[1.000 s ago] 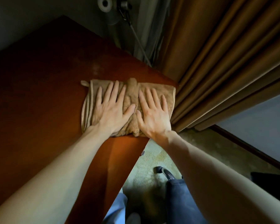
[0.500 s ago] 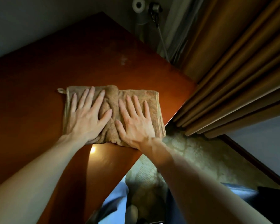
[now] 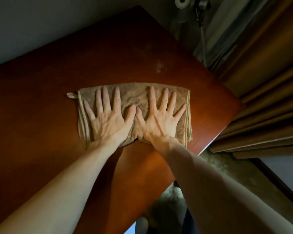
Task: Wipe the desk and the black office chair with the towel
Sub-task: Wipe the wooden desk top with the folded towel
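A folded tan towel [image 3: 135,97] lies flat on the reddish-brown desk [image 3: 41,115], near the desk's right corner. My left hand [image 3: 108,119] presses on the towel's left half with its fingers spread straight. My right hand [image 3: 159,119] presses on the right half the same way, thumbs almost touching. A small hanging loop sticks out from the towel's left top corner. The black office chair is not in view.
Brown curtains [image 3: 269,98] hang close to the desk's right edge. A grey wall [image 3: 41,22] runs behind the desk. A round white device on a stand [image 3: 182,0] sits past the far corner. Patterned floor [image 3: 227,169] shows at lower right.
Both hands slid the towel left and away from the desk's right edge, farther onto the desk. The fingers are now spread wider and the towel lies flatter.
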{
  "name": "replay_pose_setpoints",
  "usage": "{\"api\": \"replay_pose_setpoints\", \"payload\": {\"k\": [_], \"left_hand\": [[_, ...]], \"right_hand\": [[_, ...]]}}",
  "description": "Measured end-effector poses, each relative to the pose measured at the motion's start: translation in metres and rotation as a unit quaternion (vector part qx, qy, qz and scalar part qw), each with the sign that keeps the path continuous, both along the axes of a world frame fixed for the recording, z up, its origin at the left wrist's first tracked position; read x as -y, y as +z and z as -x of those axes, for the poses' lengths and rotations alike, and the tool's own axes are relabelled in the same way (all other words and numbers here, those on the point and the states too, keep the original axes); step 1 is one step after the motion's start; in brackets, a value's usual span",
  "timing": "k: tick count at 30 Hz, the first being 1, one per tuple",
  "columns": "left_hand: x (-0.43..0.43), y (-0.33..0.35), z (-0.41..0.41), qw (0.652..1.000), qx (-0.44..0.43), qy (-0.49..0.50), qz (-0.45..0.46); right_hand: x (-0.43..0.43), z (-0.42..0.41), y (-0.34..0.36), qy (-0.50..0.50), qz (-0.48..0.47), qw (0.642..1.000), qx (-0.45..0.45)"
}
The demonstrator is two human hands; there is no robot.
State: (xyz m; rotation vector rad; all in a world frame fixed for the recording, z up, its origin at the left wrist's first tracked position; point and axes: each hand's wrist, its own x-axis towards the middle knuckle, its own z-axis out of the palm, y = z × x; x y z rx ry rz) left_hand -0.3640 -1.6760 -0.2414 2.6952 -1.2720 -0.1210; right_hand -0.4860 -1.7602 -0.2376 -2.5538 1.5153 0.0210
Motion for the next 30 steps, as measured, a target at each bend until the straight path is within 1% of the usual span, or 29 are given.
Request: {"api": "replay_pose_setpoints", "payload": {"k": [3,8,14,25,30], "left_hand": [[0.030,0.000,-0.031,0.999,0.029,-0.019,-0.020],[0.077,0.004,-0.068,0.997,0.033,-0.046,-0.046],[0.139,0.006,-0.097,0.998,0.027,-0.029,-0.051],[0.216,0.005,-0.131,0.999,0.019,0.010,-0.050],[0.247,0.005,-0.148,0.999,0.016,0.024,-0.046]], "right_hand": [[0.032,-0.018,0.001,0.001,-0.008,1.000,0.007],[0.080,-0.034,0.002,0.008,-0.006,1.000,0.008],[0.142,-0.068,0.000,0.007,0.020,1.000,0.013],[0.215,-0.116,0.004,0.000,0.012,1.000,0.000],[0.245,-0.138,0.003,0.001,0.012,1.000,0.012]]}}
